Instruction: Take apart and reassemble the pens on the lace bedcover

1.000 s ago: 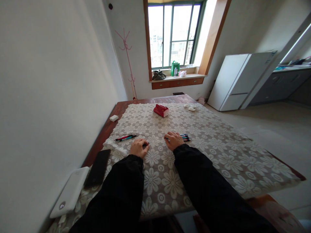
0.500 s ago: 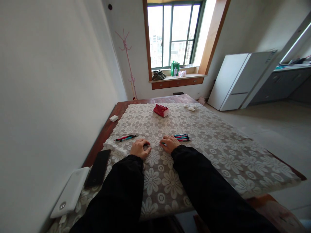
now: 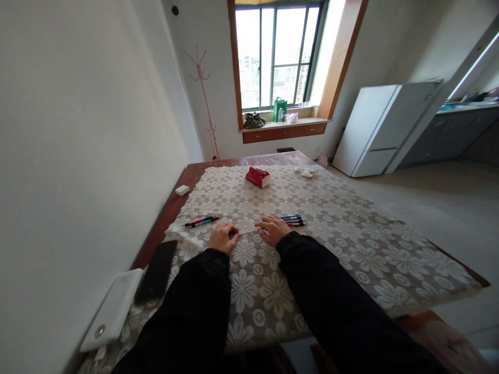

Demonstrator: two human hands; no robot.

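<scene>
Pinching, left hand: the left hand (image 3: 223, 238) had its thumb and fingers drawn together on one end of a thin pale strip (image 3: 248, 231).
Right hand: the right hand (image 3: 273, 230), at 3 o'clock from the left, was curled low with its fingertips at the strip's other end; whether they gripped it could not be told.
Strip: it bridged the gap between both hands, above the flowered tablecloth (image 3: 244, 291).
Pens: two pens (image 3: 202, 222) lay at 10 o'clock from the left hand; a bunch of pens (image 3: 293, 221) lay side by side at 2 o'clock from the right, just beside it.
Red packet: the red packet (image 3: 257, 177) sat at 12 o'clock from the strip, well apart.
Black phone: the black phone (image 3: 156, 271) lay at 8 o'clock from the left hand, near a white power bank (image 3: 113, 309).
</scene>
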